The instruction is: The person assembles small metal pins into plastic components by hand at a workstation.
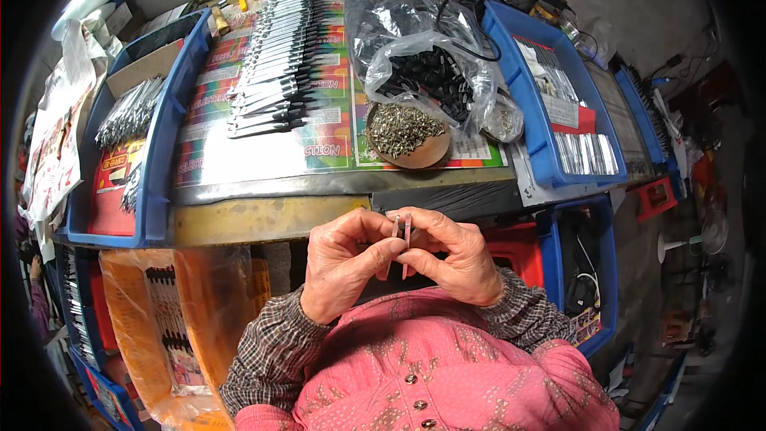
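Observation:
In front of my chest, past the table's near edge, both hands are raised close together. My left hand (345, 259) pinches a thin, narrow metal strip (395, 227) between thumb and forefinger. A second strip (408, 227), slim and pinkish-silver, stands upright right beside it, held in the pinched fingers of my right hand (459, 255). Whether the two strips are joined is hidden by the fingertips. On the table beyond lies a long row of slender silver-and-black pieces (279, 64). Nearest to the hands is a round dish (431, 153) heaped with small brassy metal parts (403, 129).
An open clear bag (383, 56) of small black parts (427, 84) lies behind the dish. Blue trays with silver pieces flank the table, one left (155, 191) and one right (535, 124). A plastic-lined orange crate (215, 303) stands below left. Another blue bin (610, 271) sits below right.

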{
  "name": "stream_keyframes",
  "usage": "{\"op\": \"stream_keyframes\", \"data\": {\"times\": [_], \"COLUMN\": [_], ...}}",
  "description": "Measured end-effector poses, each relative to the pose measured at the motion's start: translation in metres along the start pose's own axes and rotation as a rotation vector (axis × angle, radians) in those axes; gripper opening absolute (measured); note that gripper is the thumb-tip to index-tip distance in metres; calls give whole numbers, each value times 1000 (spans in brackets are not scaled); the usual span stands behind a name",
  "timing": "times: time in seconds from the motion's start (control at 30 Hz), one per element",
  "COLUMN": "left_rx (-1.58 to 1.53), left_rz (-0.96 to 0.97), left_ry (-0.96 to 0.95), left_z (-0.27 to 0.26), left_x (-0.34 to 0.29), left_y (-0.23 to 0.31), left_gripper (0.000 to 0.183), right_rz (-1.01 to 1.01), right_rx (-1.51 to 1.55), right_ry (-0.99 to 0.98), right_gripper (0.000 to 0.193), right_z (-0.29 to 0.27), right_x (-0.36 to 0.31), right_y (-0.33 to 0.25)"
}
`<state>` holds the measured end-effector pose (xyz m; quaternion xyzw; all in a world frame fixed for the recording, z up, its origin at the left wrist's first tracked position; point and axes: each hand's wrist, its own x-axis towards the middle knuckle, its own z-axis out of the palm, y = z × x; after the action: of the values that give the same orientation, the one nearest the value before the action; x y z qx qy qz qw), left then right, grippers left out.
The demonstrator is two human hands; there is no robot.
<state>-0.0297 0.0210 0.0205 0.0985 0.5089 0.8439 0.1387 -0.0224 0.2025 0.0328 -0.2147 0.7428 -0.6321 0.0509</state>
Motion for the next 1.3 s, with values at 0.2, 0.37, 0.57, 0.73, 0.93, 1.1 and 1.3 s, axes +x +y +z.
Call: {"op": "stream_keyframes", "data": {"times": [0.2, 0.37, 0.57, 0.73, 0.93, 1.1, 1.3], "left_rx": [20, -18, -84, -108, -123, -112, -122], "left_rz": [-36, -37, -37, -43, -30, -24, -35], "left_ry": [3, -21, -15, -28, -24, -27, 5], "left_z": [-2, -2, -3, -6, -4, -4, -3], "left_x": [2, 5, 2, 0, -2, -1, -2], "left_y": [-1, -5, -13, -15, -15, -16, -18], "left_gripper": [10, 8, 8, 10, 10, 9, 8], "right_rz": [1, -10, 13, 32, 44, 60, 66], "right_rx": [41, 20, -15, -4, 29, 6, -18], "right_ry": [-7, 1, -7, 4, 13, 9, -2], "right_gripper": [52, 52, 50, 50, 49, 48, 47], "right_z": [3, 6, 6, 8, 9, 9, 8], "right_x": [0, 1, 0, -1, -2, -2, -2], "right_y": [2, 1, 0, 1, 2, 2, 1]}}
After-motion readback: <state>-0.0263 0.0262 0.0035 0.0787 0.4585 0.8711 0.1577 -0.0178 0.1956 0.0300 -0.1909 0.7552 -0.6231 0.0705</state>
